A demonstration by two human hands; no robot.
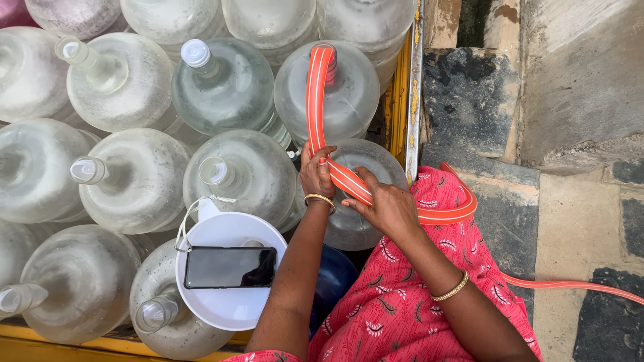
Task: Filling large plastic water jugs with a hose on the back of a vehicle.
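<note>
The left hand (316, 175) is closed around the orange striped hose (315, 100), thumb and fingers wrapped on it just below where it rises toward the neck of a large clear water jug (349, 87); the right hand (386, 204) is likewise clamped on the same hose a little lower, where it bends back across the red patterned garment (402, 295); the two grips sit close together, which appears to steady the stiff hose and hold its curve so that the end stays in the jug mouth; the hose end itself sits at the jug's opening, though how far it enters cannot be told; from the right hand the hose loops over the garment and runs away along the stone pavement (577, 221) to the right edge of view. Around the hands stand many similar clear jugs, packed shoulder to shoulder within a yellow frame (67, 348), several fitted with white caps (196, 52); a second jug (362, 194) lies directly under the hands. A white funnel (228, 305) rests on a jug near the left forearm, and a black phone (229, 267) lies flat across its bowl, apparently parked there to keep it off wet surfaces; a dark blue container (335, 275) shows beneath the forearm. Gold bangles sit on both wrists.
</note>
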